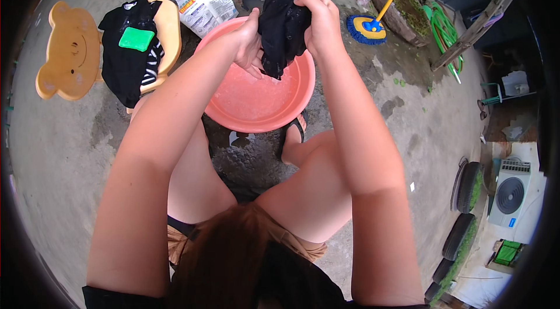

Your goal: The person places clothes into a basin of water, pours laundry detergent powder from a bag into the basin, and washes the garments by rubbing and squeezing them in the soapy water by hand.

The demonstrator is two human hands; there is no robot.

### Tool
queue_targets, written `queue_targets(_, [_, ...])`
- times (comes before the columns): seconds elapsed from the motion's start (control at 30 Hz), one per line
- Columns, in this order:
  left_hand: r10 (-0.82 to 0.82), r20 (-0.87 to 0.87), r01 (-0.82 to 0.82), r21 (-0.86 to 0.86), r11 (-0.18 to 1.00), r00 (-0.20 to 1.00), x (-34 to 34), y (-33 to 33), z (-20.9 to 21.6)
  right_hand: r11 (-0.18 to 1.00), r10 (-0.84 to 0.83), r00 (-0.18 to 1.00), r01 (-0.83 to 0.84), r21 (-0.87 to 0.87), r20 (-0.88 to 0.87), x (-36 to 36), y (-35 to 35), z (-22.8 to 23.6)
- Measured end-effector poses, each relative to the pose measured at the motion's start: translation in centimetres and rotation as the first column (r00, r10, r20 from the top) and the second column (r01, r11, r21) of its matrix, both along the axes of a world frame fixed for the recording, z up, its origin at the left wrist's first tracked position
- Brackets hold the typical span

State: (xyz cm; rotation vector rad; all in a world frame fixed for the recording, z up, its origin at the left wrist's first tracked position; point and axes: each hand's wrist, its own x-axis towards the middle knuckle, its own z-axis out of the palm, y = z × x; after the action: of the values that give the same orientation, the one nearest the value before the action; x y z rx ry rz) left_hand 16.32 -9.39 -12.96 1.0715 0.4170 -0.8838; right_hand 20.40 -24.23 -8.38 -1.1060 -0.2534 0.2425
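Observation:
A bunched black garment [284, 23] hangs above a pink plastic basin [221, 112]. My right hand [319, 22] is closed on the garment's right side, the thumb lying across its top. Against its left side rests my left hand [249, 46], with the thumb raised and the fingers loosely spread; part of the palm is behind the cloth. Pale, cloudy liquid [256, 93] shows inside the basin, which stands on wet ground between my feet.
Left, a bear-shaped yellow stool [169, 35] carries black clothing [119, 70] and a green soap-like block [136, 39]. A white printed bag [207, 3] stands behind the basin. Farther right are a blue-and-yellow mop [367, 29], a stone planter [402, 14] and a green hose [446, 35].

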Motion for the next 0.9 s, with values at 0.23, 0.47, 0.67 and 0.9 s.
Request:
queue_targets(0.23, [0.302, -0.38, -0.284, 0.105, 0.953, 0.874, 0.3, 0.1, -7.1, 0.967, -0.034, 0.999, 0.041, 0.252, -0.034, 2.2, -1.5, 3.1])
queue_targets(0.47, [0.456, -0.204, -0.483, -0.573, 0.662, 0.866, -1.7, -3.2, -10.2, 0.945, 0.107, 0.983, -0.055, 0.323, -0.147, 1.7, -0.2, 2.3])
queue_targets(0.67, [0.649, 0.119, -0.398, -0.704, 0.589, 0.751, -0.7, -2.7, -7.7, 0.989, -0.145, 0.987, 0.146, 0.011, -0.07, 1.8, 0.9, 0.3])
queue_targets(0.9, [0.66, -0.052, -0.516, -0.67, 0.533, 0.749, -1.1, -3.8, -2.9, 0.709, 0.292, 0.598, 0.389, -0.589, 0.747, 1.1, 0.5, -3.3])
